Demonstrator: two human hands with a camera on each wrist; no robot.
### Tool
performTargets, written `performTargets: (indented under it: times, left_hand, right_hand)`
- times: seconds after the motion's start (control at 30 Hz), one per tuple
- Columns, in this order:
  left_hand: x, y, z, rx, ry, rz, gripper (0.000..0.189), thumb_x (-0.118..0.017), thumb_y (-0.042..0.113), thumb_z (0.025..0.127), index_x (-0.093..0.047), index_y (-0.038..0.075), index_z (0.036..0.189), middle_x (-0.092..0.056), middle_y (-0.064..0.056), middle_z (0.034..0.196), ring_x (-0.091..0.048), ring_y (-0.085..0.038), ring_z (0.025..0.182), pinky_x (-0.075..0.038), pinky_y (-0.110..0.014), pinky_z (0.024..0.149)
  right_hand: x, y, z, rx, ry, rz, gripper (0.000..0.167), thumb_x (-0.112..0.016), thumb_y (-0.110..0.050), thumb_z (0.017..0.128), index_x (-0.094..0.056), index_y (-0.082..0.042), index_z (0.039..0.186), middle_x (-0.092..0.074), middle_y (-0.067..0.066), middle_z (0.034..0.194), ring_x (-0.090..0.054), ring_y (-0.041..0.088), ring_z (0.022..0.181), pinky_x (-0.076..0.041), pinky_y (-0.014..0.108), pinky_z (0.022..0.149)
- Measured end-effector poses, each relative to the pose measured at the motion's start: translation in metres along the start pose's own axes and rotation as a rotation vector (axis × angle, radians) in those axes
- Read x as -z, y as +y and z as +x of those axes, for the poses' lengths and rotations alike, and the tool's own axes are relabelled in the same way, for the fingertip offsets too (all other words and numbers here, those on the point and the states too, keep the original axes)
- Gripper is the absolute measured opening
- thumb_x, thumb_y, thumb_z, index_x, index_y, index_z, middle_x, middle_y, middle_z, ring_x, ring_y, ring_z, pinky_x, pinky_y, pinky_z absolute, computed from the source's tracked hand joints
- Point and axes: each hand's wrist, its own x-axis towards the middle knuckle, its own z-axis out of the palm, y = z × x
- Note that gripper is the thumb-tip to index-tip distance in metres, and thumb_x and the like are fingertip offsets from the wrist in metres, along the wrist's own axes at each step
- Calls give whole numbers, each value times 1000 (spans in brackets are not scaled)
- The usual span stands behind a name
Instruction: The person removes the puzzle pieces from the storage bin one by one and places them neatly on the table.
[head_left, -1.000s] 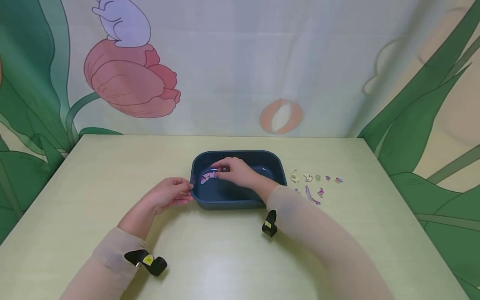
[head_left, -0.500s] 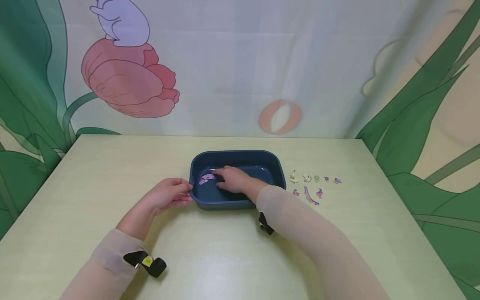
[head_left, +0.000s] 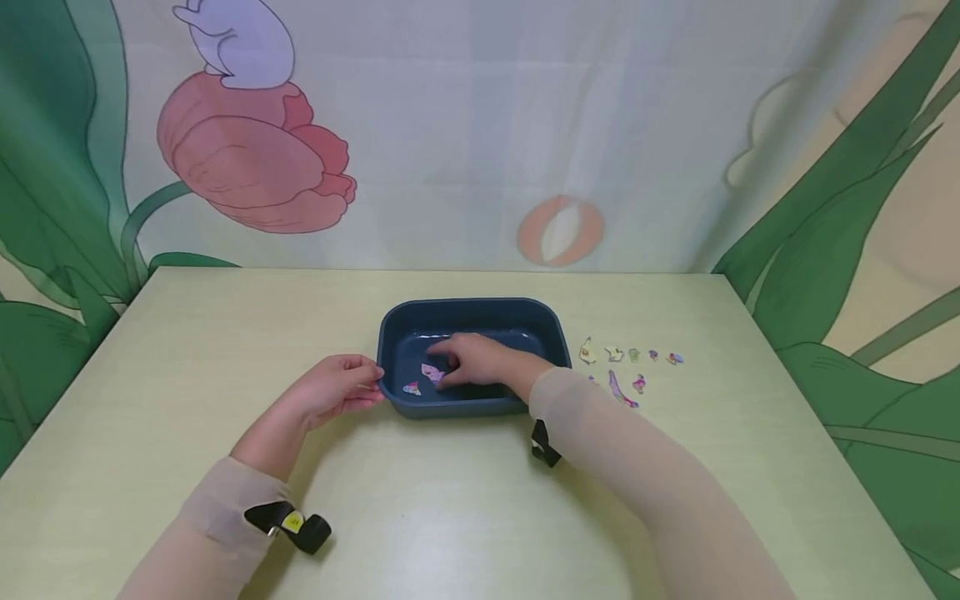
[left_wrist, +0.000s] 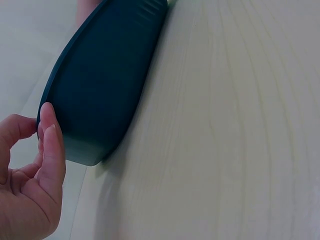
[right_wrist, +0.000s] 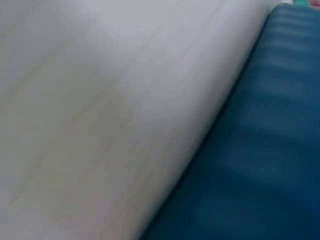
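A dark blue plastic tray (head_left: 450, 411) sits on the table. My left hand (head_left: 341, 386) holds its left end, thumb and fingertips pinching the rim, as the left wrist view confirms with the tray wall (left_wrist: 100, 75) beside the fingers. My right hand (head_left: 483, 360) reaches inside the tray, thumb and forefinger spread apart. Its thumb tip is at or touching a pink sticker-like cut-out (head_left: 431, 372) on the tray floor. A small multicoloured cut-out (head_left: 412, 388) lies to the left of it. The right wrist view shows only the tray's ribbed outer wall (right_wrist: 255, 150), not the hand.
To the right of the tray, several small flat cut-outs (head_left: 633, 356) lie in a row on the table. A long purple curved one (head_left: 621, 390) and a mushroom-shaped one (head_left: 639, 384) lie nearer. A printed curtain (head_left: 450, 167) hangs behind the table (head_left: 435, 517).
My right hand lowered into the tray, then drew its fingers back slightly. The pink cut-out shifted right and nearer, and a multicoloured one now shows apart from it. My left hand stayed on the rim.
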Motion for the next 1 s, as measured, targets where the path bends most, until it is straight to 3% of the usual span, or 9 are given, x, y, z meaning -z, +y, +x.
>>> performTargets:
  times: [0.1, 0.27, 0.47, 0.57, 0.67, 0.73, 0.9, 1.0]
  left_hand:
    - [1, 0, -1, 13, 14, 16, 30, -50, 12, 95, -48, -13, 113, -64, -7, 79, -66, -18, 75, -54, -23, 68]
    - [0, 0, 0, 16, 1, 14, 31, -49, 12, 95, -47, -13, 114, -64, -7, 80, -66, -18, 76, -54, -24, 70]
    - [1, 0, 0, 19, 4, 14, 32, -50, 13, 95, -47, -13, 113, -63, -8, 81, -66, -18, 76, -54, -25, 70]
    - [1, -1, 1, 14, 3, 15, 32, -51, 13, 95, -47, -13, 114, -63, -8, 81, -66, -18, 76, -54, -24, 70]
    - [2, -2, 1, 10, -3, 11, 33, -50, 13, 96, -47, -13, 114, -64, -8, 81, -65, -18, 75, -54, -24, 70]
    - [2, -2, 1, 11, -5, 4, 32, -50, 12, 96, -47, -14, 114, -63, -8, 81, -65, -17, 75, -54, -24, 69]
    - [2, -2, 1, 9, -11, -6, 31, -50, 12, 96, -47, -14, 113, -63, -7, 80, -65, -17, 75, -54, -24, 70]
    - [2, -2, 1, 5, -15, -1, 32, -50, 12, 96, -47, -14, 113, -63, -7, 80, -65, -17, 75, -54, -24, 70]
  right_hand:
    - [-2, 2, -1, 53, -48, -42, 60, -68, -37, 84, -48, -19, 137, -52, 1, 88, -48, 15, 81, -40, 25, 69]
    - [-5, 3, 0, 92, -48, -62, 52, -65, -36, 87, -51, -20, 135, -51, -2, 90, -47, 14, 82, -39, 24, 68]
    - [-5, 2, 1, 124, 34, -12, 33, -69, -29, 85, -66, -14, 114, -54, -2, 88, -49, 13, 81, -41, 23, 70]
    - [-4, 1, 1, 86, 63, -20, 25, -71, -34, 83, -68, -15, 98, -53, -3, 85, -49, 13, 78, -42, 22, 68]
    - [-4, 0, 0, 48, 72, -49, 28, -72, -41, 80, -65, -15, 88, -54, -3, 83, -50, 13, 76, -43, 23, 67]
    - [-3, 0, -1, 34, 72, -60, 34, -72, -45, 78, -65, -15, 92, -55, -1, 85, -51, 13, 77, -44, 25, 68]
    - [-5, 1, -2, 46, 46, -91, 57, -69, -48, 80, -57, -18, 127, -55, 1, 97, -51, 13, 83, -44, 27, 74]
    - [-6, 2, -1, 59, 27, -97, 58, -67, -46, 82, -54, -20, 132, -52, 0, 95, -49, 14, 83, -42, 25, 72]
